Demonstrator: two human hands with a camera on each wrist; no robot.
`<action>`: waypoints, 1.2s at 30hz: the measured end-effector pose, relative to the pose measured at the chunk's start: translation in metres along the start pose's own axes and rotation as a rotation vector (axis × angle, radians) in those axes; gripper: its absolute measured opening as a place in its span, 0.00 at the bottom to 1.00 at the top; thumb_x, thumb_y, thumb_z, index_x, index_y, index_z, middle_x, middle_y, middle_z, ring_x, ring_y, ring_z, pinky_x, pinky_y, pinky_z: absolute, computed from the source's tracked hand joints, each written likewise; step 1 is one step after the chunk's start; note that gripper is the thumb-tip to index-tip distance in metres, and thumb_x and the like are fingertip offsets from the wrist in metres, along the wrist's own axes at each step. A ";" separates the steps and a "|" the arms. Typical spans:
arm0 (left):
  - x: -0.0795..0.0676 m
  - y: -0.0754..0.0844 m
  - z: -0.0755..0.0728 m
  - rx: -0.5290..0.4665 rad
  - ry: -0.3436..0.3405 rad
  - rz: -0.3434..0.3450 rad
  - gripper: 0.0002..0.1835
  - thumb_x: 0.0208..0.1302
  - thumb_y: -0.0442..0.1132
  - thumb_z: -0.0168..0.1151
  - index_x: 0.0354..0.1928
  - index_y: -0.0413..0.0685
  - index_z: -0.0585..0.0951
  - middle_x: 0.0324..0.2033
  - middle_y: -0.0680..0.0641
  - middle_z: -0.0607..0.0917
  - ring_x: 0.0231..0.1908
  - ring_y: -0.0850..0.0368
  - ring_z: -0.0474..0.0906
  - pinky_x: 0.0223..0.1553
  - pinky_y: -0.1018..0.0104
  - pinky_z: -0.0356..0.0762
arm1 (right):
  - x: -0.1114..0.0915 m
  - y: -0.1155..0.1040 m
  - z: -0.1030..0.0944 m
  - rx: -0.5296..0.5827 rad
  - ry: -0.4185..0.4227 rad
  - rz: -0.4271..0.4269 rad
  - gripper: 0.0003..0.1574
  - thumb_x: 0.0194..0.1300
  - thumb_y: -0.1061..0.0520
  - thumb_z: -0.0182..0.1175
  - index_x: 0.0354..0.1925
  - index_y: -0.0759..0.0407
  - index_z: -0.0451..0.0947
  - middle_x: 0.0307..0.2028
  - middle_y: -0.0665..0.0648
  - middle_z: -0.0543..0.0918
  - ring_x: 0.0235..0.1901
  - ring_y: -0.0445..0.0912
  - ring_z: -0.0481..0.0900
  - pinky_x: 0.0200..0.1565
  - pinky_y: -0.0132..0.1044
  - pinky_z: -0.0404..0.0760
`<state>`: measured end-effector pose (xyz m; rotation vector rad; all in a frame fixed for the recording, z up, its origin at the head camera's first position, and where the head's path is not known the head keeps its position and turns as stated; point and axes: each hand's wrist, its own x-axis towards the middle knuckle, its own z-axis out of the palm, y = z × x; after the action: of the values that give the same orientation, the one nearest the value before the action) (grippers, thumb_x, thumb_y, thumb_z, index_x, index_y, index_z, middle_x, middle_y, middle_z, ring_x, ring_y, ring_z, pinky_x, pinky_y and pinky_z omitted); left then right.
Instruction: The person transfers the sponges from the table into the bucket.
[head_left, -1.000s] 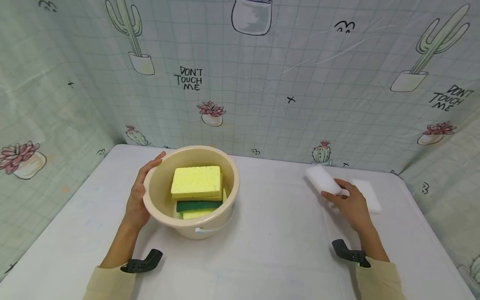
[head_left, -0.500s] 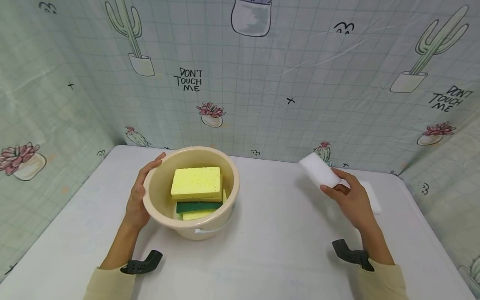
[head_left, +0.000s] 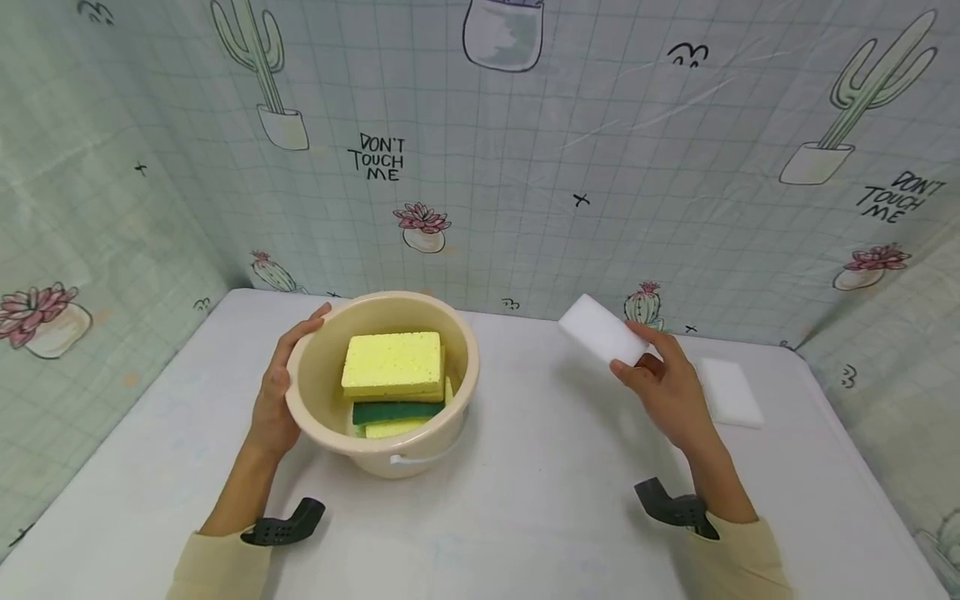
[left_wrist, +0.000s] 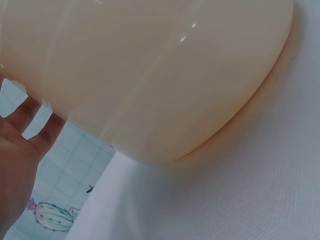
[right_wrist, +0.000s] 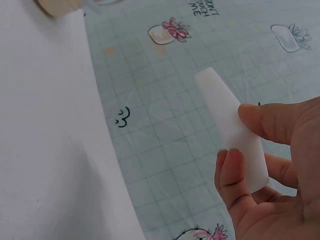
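Note:
In the head view my right hand [head_left: 667, 387] pinches a white block-shaped sponge [head_left: 602, 328] between thumb and fingers, raised over the table. The right wrist view shows this sponge [right_wrist: 230, 125] edge-on, with the thumb on one face and fingertips on the other. At the left stands a cream bucket [head_left: 459, 337], upright on the table. My left hand [head_left: 276, 404] rests against its outer side, fingers stretched along the wall just under the rim. Inside are yellow sponges [head_left: 393, 362], stacked, and one with a dark green layer [head_left: 397, 412].
A second white sponge [head_left: 729, 393] lies flat on the white table [head_left: 525, 517], right of my right hand. A cactus-print sheet [head_left: 525, 167] hangs behind the table and along its sides. The bucket's white handle [head_left: 431, 458] hangs down at its front.
My right hand has lifted the white sponge off the table and moved it left, toward the bucket. The second white sponge now shows more fully. Left hand and bucket have stayed put.

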<state>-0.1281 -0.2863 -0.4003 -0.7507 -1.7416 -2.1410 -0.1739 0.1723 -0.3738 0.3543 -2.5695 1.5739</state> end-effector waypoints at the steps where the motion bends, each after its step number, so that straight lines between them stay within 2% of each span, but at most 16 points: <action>1: 0.000 0.001 -0.001 0.003 0.002 0.002 0.35 0.69 0.57 0.48 0.70 0.44 0.61 0.73 0.43 0.52 0.70 0.48 0.49 0.64 0.69 0.60 | 0.001 -0.002 0.002 0.009 -0.008 -0.014 0.39 0.65 0.53 0.62 0.71 0.53 0.59 0.62 0.59 0.62 0.48 0.46 0.75 0.40 0.24 0.77; 5: 0.000 0.002 -0.002 0.018 0.000 0.001 0.35 0.69 0.57 0.47 0.70 0.44 0.61 0.73 0.43 0.52 0.71 0.48 0.48 0.64 0.68 0.59 | 0.003 -0.011 0.006 0.034 -0.023 -0.047 0.40 0.64 0.55 0.63 0.70 0.52 0.60 0.63 0.58 0.62 0.48 0.43 0.75 0.40 0.24 0.77; 12: 0.000 -0.001 0.001 -0.005 -0.021 0.012 0.34 0.69 0.57 0.47 0.70 0.44 0.60 0.73 0.43 0.52 0.71 0.48 0.46 0.66 0.68 0.57 | 0.003 -0.024 -0.001 0.095 -0.008 -0.081 0.39 0.63 0.58 0.64 0.69 0.52 0.62 0.64 0.57 0.64 0.53 0.43 0.75 0.43 0.26 0.78; 16: -0.001 0.000 0.000 0.007 -0.011 0.014 0.34 0.69 0.57 0.47 0.70 0.44 0.61 0.73 0.43 0.52 0.71 0.48 0.47 0.65 0.68 0.57 | 0.008 -0.038 0.005 0.195 -0.016 -0.099 0.39 0.61 0.61 0.66 0.68 0.52 0.65 0.65 0.56 0.63 0.54 0.45 0.75 0.45 0.28 0.79; 20: 0.000 0.001 0.000 0.017 -0.009 0.012 0.35 0.69 0.57 0.46 0.70 0.44 0.60 0.73 0.43 0.52 0.71 0.48 0.47 0.65 0.68 0.57 | 0.013 -0.057 0.017 0.277 -0.032 -0.137 0.38 0.58 0.65 0.67 0.66 0.54 0.67 0.64 0.55 0.64 0.54 0.49 0.74 0.45 0.30 0.79; 27: 0.001 -0.001 0.000 0.005 -0.019 0.021 0.34 0.70 0.57 0.46 0.70 0.43 0.60 0.73 0.42 0.52 0.71 0.48 0.47 0.66 0.68 0.57 | 0.018 -0.083 0.044 0.335 -0.034 -0.228 0.37 0.57 0.67 0.67 0.64 0.54 0.70 0.62 0.52 0.68 0.53 0.52 0.75 0.46 0.33 0.80; 33: 0.001 -0.001 0.000 0.014 -0.009 0.009 0.35 0.69 0.58 0.46 0.70 0.43 0.60 0.73 0.43 0.52 0.71 0.48 0.47 0.65 0.69 0.57 | 0.018 -0.100 0.072 0.447 -0.080 -0.287 0.38 0.55 0.69 0.67 0.63 0.55 0.70 0.61 0.53 0.68 0.50 0.54 0.76 0.45 0.38 0.81; 36: 0.000 0.001 -0.001 0.006 -0.010 0.005 0.35 0.69 0.57 0.46 0.70 0.43 0.60 0.73 0.43 0.52 0.71 0.48 0.47 0.65 0.69 0.58 | 0.017 -0.106 0.090 0.431 -0.112 -0.316 0.37 0.55 0.67 0.68 0.63 0.54 0.70 0.60 0.52 0.69 0.47 0.52 0.77 0.44 0.38 0.81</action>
<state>-0.1274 -0.2871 -0.3997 -0.7644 -1.7485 -2.1315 -0.1605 0.0440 -0.3203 0.8599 -2.0840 2.0087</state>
